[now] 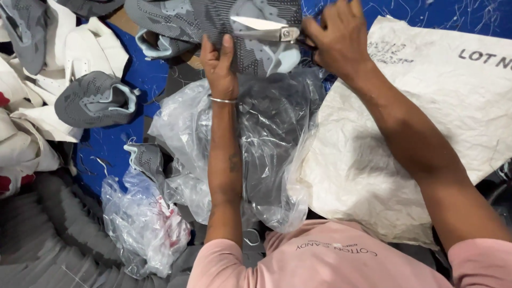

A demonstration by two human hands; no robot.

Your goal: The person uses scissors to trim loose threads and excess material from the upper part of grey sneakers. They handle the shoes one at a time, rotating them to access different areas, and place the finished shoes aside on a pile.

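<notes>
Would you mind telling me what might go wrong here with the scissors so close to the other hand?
1. The scissors in the right hand are open over the grey shoe upper, and the blade tip lies near the left hand that holds it; a slip might nick the fingers.
2. The upper hangs unsupported, so a cut could stray into the knit.
3. The loose plastic bag beneath the forearms might slide or snag.

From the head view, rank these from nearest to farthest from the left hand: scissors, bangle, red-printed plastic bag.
1. Bangle: on the left hand's own wrist.
2. Scissors: to its right, in the right hand.
3. Red-printed plastic bag: far below, lower left.
</notes>
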